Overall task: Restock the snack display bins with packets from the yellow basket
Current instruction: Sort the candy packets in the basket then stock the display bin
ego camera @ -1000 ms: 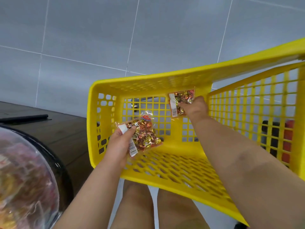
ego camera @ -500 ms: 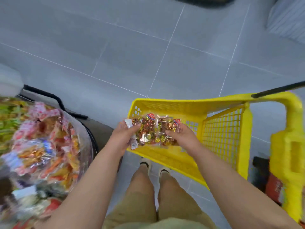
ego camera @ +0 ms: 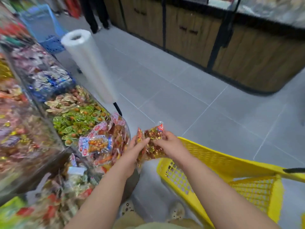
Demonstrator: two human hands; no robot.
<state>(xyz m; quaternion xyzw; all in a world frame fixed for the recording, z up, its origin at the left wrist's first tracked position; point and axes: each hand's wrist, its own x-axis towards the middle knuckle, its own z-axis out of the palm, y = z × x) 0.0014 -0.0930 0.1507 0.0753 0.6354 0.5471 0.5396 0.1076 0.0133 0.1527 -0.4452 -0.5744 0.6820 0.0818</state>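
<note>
left grip (ego camera: 132, 151): holds packets (ego camera: 153, 134) | right grip (ego camera: 167, 143): holds packets | packets: seemingly two, blurred | yellow basket (ego camera: 222, 164): one

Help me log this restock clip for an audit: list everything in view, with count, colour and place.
snack packets: at least two, gold and red, held between the bins and the basket.
yellow basket: one, yellow, lower right.
display bins: several, clear-walled, along the left, full of many-coloured packets.
bag roll: one, translucent white, on a black stand beside the bins.
blue basket: one, blue, upper left, blurred.
cabinets: a row, brown wood with black frames, upper right.
floor: grey tiles, centre.
hands: two, bare; left hand and right hand both hold the snack packets.
</note>
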